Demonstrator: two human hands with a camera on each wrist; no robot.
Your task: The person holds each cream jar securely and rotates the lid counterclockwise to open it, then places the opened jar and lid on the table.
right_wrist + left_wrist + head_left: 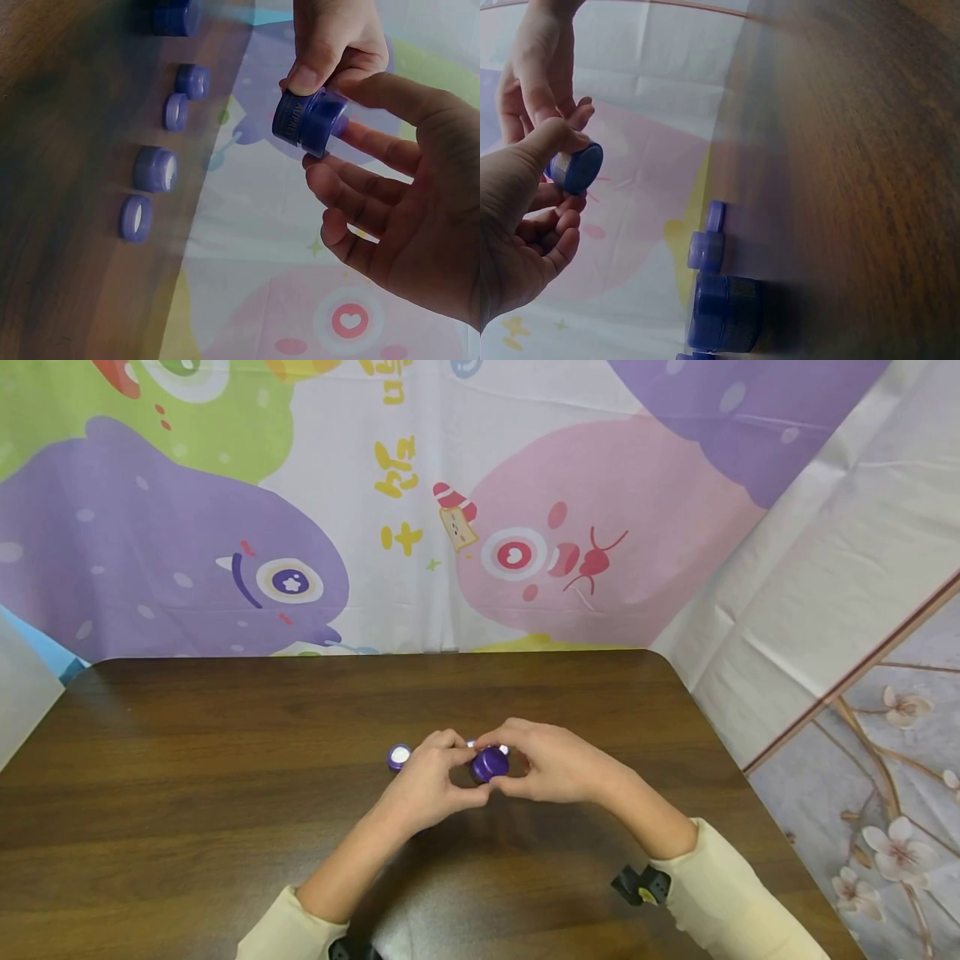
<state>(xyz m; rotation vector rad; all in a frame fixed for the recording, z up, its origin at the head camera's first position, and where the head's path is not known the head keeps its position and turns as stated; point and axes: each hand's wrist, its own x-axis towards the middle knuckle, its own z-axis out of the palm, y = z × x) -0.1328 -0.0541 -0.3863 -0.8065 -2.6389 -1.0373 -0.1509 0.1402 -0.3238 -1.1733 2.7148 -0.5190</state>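
Both hands hold a small purple cream jar [490,763] above the table, its lid end facing up in the head view. My left hand [429,783] pinches the labelled body [289,120] between thumb and fingers. My right hand [558,764] has its thumb and fingertips around the rim of the lid [325,124]; its other fingers are spread loosely. Below, in the right wrist view, stand an open purple jar [150,169] with a white inside and a loose purple lid [136,218]. In the head view the hands partly cover them.
A smaller jar [193,81], another round lid [175,112] and a larger purple jar [176,16] stand in a row on the wooden table [187,827]. One white-topped purple piece [400,757] shows left of the hands. A cartoon-printed cloth [405,593] hangs behind the table.
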